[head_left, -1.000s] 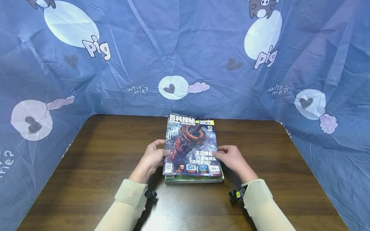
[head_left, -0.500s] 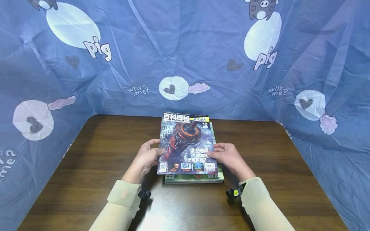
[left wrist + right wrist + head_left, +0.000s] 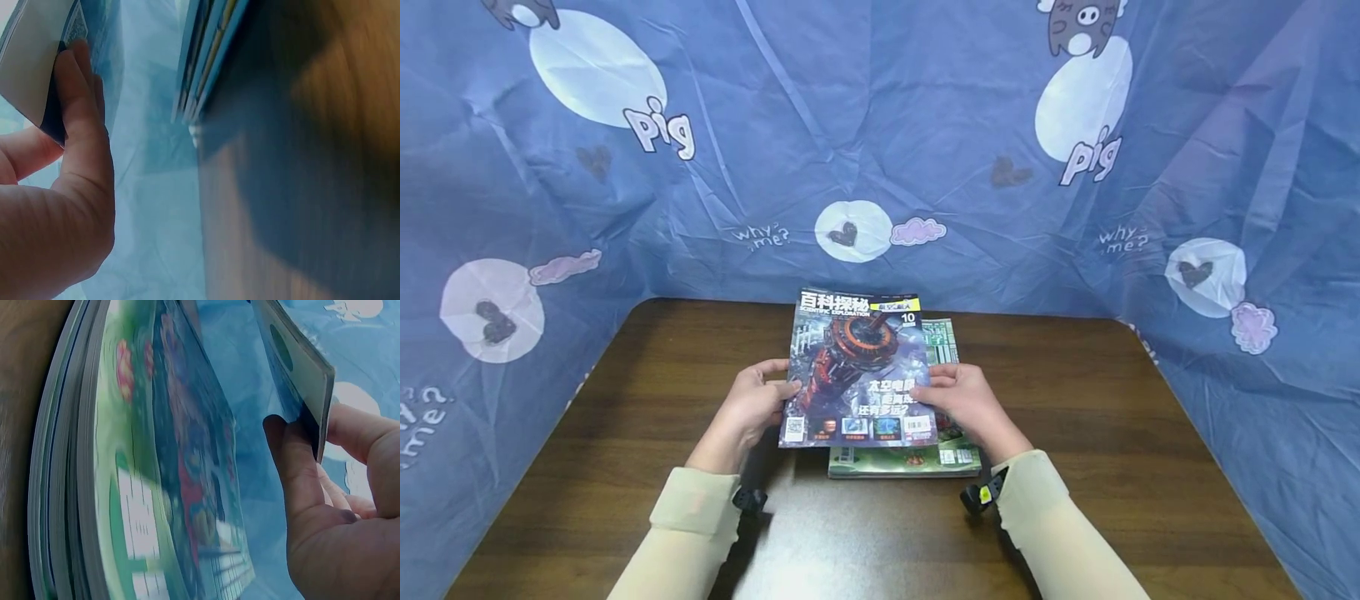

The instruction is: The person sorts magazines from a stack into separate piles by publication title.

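A dark blue magazine (image 3: 857,367) with an orange-red machine on its cover is held by both hands. My left hand (image 3: 752,404) pinches its left edge, thumb on the cover and fingers underneath. The right hand (image 3: 966,400) grips the right edge the same way. Below lies a stack of magazines (image 3: 906,461) with a green cover on top, partly hidden by the held one. In the right wrist view a gap shows between the held magazine (image 3: 303,375) and the stack (image 3: 134,462). The left wrist view shows the stack's edges (image 3: 206,56) apart from the left hand (image 3: 75,169).
The brown wooden table (image 3: 1075,400) extends to both sides of the stack. A blue patterned cloth (image 3: 880,150) hangs behind the table and along its sides. Dark wrist cameras (image 3: 981,496) sit at both cuffs.
Both hands have carried the dark blue magazine to the left, uncovering more of the green-covered stack at its right and front. The stack has stayed in place.
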`<state>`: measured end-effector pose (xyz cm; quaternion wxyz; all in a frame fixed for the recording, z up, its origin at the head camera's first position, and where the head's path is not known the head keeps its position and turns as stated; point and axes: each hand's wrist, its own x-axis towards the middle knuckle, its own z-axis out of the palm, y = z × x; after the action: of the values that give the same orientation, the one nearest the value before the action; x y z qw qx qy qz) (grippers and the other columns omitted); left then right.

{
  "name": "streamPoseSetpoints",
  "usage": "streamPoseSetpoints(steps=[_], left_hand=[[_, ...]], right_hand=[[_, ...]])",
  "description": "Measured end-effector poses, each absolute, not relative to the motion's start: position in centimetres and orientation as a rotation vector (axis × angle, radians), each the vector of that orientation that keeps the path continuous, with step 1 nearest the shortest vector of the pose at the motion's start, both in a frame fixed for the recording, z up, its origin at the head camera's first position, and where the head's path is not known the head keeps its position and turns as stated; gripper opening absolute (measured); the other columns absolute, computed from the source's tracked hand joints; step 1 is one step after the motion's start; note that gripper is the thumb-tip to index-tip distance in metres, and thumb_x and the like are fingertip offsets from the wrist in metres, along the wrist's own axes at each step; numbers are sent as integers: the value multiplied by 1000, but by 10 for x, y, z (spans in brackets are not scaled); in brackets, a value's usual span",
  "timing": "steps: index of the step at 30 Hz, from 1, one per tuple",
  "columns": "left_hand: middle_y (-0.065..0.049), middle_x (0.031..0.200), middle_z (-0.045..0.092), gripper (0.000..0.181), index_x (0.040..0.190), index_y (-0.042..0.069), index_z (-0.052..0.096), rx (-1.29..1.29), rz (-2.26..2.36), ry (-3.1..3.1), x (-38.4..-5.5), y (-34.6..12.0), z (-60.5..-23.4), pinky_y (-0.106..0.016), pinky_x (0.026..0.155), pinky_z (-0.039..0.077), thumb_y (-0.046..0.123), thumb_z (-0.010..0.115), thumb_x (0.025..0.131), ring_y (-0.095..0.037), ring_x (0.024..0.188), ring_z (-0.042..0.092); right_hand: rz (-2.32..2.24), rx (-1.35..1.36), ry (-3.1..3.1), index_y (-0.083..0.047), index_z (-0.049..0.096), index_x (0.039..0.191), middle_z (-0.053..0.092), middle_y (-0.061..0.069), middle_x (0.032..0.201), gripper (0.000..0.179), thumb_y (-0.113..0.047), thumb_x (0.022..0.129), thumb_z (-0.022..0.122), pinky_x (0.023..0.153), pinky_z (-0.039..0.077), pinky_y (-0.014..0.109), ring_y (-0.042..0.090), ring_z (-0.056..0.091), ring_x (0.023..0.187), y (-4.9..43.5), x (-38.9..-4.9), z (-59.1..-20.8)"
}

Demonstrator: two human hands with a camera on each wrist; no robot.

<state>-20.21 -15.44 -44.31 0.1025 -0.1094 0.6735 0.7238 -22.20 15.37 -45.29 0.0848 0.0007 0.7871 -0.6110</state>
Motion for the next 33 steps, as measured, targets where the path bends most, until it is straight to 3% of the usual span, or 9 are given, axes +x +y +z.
streamPoseSetpoints(steps=[8, 15, 19, 28, 33], left_hand=[[-10, 88, 73, 42, 138, -15, 44, -365, 2092, 2062, -204, -179, -442, -30, 54, 57, -4, 57, 99, -15, 66, 68], [-5, 76, 69, 48, 140, -15, 42, -345, 2050, 2117, -205, -201, -442, -26, 48, 53, -5, 58, 95, -13, 60, 65], [-4, 76, 67, 50, 139, -15, 44, -370, 1976, 2201, -207, -212, -441, -25, 46, 49, -4, 59, 92, -12, 59, 62], [-15, 91, 66, 53, 141, -18, 40, -424, 1877, 2254, -210, -234, -439, -35, 60, 60, -5, 56, 92, -18, 70, 67], [-14, 89, 65, 47, 134, -22, 45, -466, 1814, 2294, -210, -249, -442, -34, 59, 59, -5, 56, 92, -19, 68, 66]], right_hand=[[-1800, -9, 2393, 10, 64, 122, 69, 22, 117, 49, -9, 82, 85, 96, 52, 42, 32, 65, 113, 121, -226, -450], [-1761, -25, 2408, 6, 66, 120, 73, 15, 110, 45, -12, 83, 84, 92, 54, 41, 28, 68, 107, 97, -231, -452], [-1717, -23, 2428, 3, 67, 123, 71, 15, 115, 49, -17, 83, 86, 94, 54, 42, 28, 66, 111, 86, -233, -451], [-1656, -44, 2427, 3, 64, 126, 67, 17, 122, 53, -16, 82, 87, 94, 54, 41, 31, 63, 115, 56, -239, -447], [-1629, -42, 2441, 2, 65, 124, 69, 14, 117, 51, -16, 82, 87, 91, 55, 40, 29, 65, 110, 39, -239, -447]])
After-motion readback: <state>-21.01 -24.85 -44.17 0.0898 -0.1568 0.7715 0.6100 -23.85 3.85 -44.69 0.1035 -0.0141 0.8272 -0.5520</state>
